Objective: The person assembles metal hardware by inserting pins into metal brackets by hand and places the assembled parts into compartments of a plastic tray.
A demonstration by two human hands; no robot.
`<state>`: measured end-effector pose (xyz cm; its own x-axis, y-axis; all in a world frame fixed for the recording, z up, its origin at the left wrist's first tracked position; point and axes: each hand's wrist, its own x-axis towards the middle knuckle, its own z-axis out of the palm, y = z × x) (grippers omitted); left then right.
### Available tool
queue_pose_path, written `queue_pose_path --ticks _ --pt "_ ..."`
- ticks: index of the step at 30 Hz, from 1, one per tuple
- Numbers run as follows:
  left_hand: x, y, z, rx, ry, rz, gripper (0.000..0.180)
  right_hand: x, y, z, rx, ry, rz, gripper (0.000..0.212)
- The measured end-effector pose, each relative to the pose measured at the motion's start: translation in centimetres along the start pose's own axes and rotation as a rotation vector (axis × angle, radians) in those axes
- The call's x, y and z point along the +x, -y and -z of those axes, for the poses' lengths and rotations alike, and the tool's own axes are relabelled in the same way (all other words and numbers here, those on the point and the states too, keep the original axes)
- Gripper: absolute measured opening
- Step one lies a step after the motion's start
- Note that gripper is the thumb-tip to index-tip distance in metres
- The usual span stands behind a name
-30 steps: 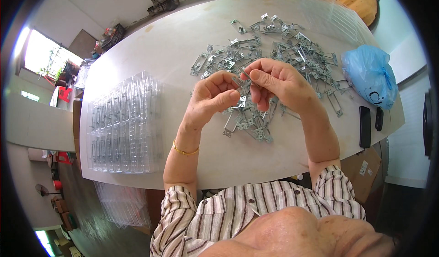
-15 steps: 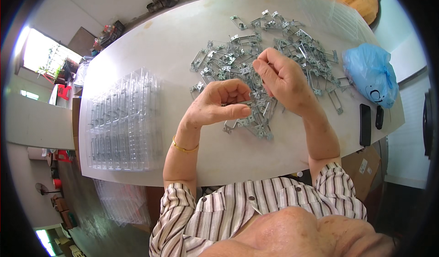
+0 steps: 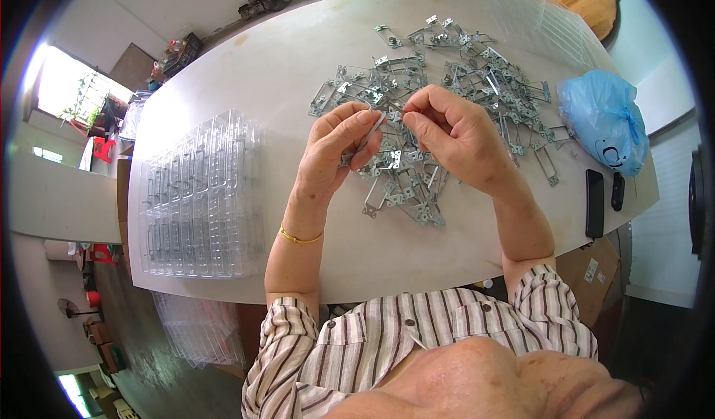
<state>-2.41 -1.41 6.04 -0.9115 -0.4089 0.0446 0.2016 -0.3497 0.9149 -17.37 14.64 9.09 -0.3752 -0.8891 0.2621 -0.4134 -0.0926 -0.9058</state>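
Observation:
Above the near part of a pile of small metal wire-and-plate brackets [image 3: 398, 188], my two hands are raised close together. My left hand [image 3: 328, 149] grips one metal bracket [image 3: 377, 125]; its slim bar slants up between thumb and fingers, and the rest is mostly covered by the palm. Just to the right, my right hand [image 3: 468, 142] is closed in a pinch, thumb against forefinger. Its fingertips point at the bracket's upper end, a small gap away. Whatever the pinch holds is too small to make out.
Clear plastic trays [image 3: 201, 195] filled with brackets are stacked at the table's left. On the right lie a tied blue plastic bag [image 3: 603, 121], a black phone [image 3: 594, 203] and a small black object [image 3: 617, 192]. More clear trays [image 3: 547, 20] sit at the far right.
My left hand has moved up and turned, bringing the bracket's bar into sight. My right hand has come down slightly, its fingertips now level with the left hand's.

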Motion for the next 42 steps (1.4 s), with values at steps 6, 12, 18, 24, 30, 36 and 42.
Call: queue_pose_path --ticks 6,12,18,24,30,36,42 --pt "0.0 0.2 -0.2 0.087 -0.034 -0.039 0.03 0.0 0.5 -0.2 -0.042 0.031 -0.072 0.009" --pt "0.0 0.5 -0.1 0.125 0.023 -0.098 0.029 0.0 0.3 -0.6 -0.007 -0.028 -0.064 0.011" --pt "-0.2 0.4 -0.8 0.204 -0.022 -0.072 0.029 0.0 1.3 0.0 0.063 0.039 -0.182 0.01" --pt "-0.3 1.1 -0.4 0.214 -0.063 -0.168 0.031 -0.2 1.4 0.3 0.009 0.046 -0.149 0.01" --pt "-0.3 1.1 0.3 0.138 -0.025 -0.187 0.032 -0.2 1.1 1.1 -0.247 0.062 -0.024 0.008" --pt "-0.5 1.2 -0.4 0.207 0.015 -0.216 0.034 0.0 0.7 0.8 0.006 -0.088 -0.014 0.007" --pt "-0.3 1.5 -0.7 0.514 0.048 -0.325 0.042 0.0 0.7 0.4 0.037 -0.044 -0.029 0.007"
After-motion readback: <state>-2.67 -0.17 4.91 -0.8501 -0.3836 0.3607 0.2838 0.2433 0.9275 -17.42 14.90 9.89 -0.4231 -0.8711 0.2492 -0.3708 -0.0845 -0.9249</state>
